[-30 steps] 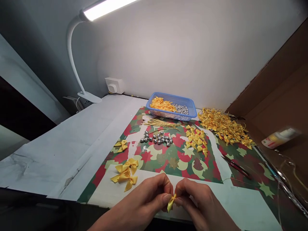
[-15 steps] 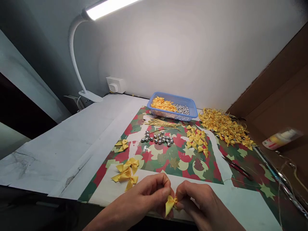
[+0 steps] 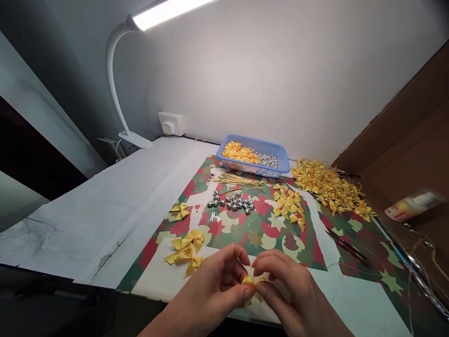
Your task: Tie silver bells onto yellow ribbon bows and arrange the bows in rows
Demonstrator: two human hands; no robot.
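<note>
Between my two hands, at the table's front edge, is a small yellow ribbon bow (image 3: 248, 280). My left hand (image 3: 224, 281) pinches its left loop with thumb and fingers. The right side of the bow is gripped by my right hand (image 3: 286, 283), thumb close to the knot. Fingers cover much of the bow. Left of my hands, a few larger yellow bows (image 3: 187, 252) lie on white paper, with another bow (image 3: 180, 211) beyond them. Silver jingle bells (image 3: 236, 202) and gold cords (image 3: 238, 179) are spread farther back on the patterned paper.
A blue basket (image 3: 252, 171) with yellow ribbon pieces and silver bells stands at the back. Smaller bows (image 3: 289, 204) lie right of centre, near a heap of corded bows (image 3: 329, 185). Dark pointed scissors or tweezers (image 3: 347, 246), a bottle (image 3: 409, 206) and a lamp (image 3: 114, 89) flank the workspace.
My fingers have shifted their hold on the bow, and its hanging tail has turned so its loops now face up. The view has tilted slightly; the other items stay put.
</note>
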